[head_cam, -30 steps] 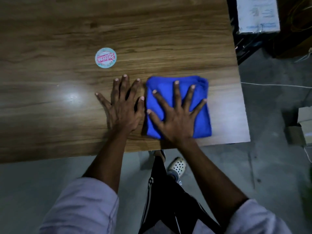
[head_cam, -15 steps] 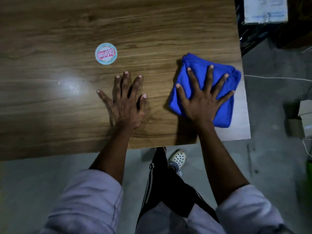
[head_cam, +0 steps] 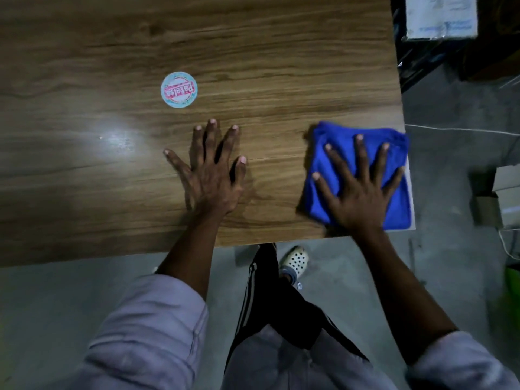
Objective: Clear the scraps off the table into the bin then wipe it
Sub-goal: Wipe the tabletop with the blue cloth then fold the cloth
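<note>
A folded blue cloth [head_cam: 399,204] lies at the near right corner of the wooden table [head_cam: 253,52]. My right hand [head_cam: 357,190] presses flat on the cloth with fingers spread. My left hand [head_cam: 211,175] rests flat on the bare wood to the left of the cloth, fingers apart, holding nothing. A round pale-blue sticker with pink lettering [head_cam: 179,90] lies on the table beyond my left hand. No scraps or bin are in view.
The table's right edge runs just past the cloth. Beyond it on the grey floor are a white box [head_cam: 441,15], a white cable [head_cam: 461,130] and cardboard boxes [head_cam: 503,198]. My legs and a white clog [head_cam: 295,260] are below the near edge.
My right hand slid the cloth from beside my left hand out to the right, then back toward the near right corner. My left hand stayed planted.
</note>
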